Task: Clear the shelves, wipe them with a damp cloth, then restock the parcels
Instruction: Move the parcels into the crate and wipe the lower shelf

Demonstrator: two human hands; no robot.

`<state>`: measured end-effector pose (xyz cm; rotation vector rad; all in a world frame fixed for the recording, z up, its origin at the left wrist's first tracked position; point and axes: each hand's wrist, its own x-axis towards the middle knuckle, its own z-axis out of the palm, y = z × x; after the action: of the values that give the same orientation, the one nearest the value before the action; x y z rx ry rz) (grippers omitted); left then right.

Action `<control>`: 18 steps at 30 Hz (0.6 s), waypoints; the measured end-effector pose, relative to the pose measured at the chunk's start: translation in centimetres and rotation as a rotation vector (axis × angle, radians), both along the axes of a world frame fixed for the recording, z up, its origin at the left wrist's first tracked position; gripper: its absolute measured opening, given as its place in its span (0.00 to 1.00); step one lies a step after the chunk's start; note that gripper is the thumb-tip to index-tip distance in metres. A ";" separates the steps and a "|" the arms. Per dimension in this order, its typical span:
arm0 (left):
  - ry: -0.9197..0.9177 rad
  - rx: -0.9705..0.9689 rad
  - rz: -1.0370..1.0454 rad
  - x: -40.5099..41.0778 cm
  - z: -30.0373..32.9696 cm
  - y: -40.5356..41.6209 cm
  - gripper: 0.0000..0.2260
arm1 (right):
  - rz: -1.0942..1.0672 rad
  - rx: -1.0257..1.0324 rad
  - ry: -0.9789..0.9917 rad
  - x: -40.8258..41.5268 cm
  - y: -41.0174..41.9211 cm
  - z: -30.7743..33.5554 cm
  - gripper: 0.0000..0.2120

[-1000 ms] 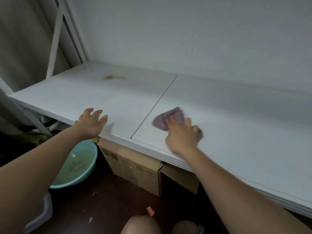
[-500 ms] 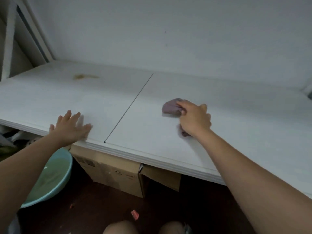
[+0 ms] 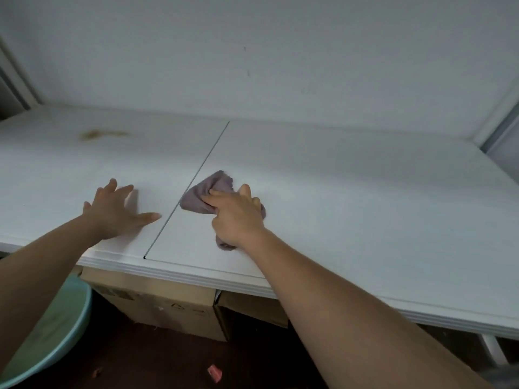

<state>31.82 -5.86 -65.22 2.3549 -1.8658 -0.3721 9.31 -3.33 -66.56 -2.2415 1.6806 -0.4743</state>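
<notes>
On white shelf (image 3: pixel 351 192): right hand (image 3: pixel 238 217) grip bunches purple cloth (image 3: pixel 205 196); left hand (image 3: pixel 115 211) flat, fingers spread.

Left hand (image 3: pixel 118 209) flat, fingers spread; right hand (image 3: pixel 238 217) curled, gripping.

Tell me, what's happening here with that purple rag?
A person is wiping a white shelf. The right hand holds a purple cloth bunched up and presses it on the shelf, right beside the seam between the two boards. The left hand rests flat on the shelf. A brown stain sits farther back on the left. No parcels are on the shelf.
</notes>
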 end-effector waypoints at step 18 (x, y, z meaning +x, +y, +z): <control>0.168 0.108 -0.469 -22.8 -0.6 -3.0 0.52 | -0.686 0.099 0.154 -24.8 -1.2 0.7 0.27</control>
<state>8.97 -8.88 -65.81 1.8467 -2.3469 -0.7043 -15.47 -4.55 -65.89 -1.6169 2.4837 -0.3530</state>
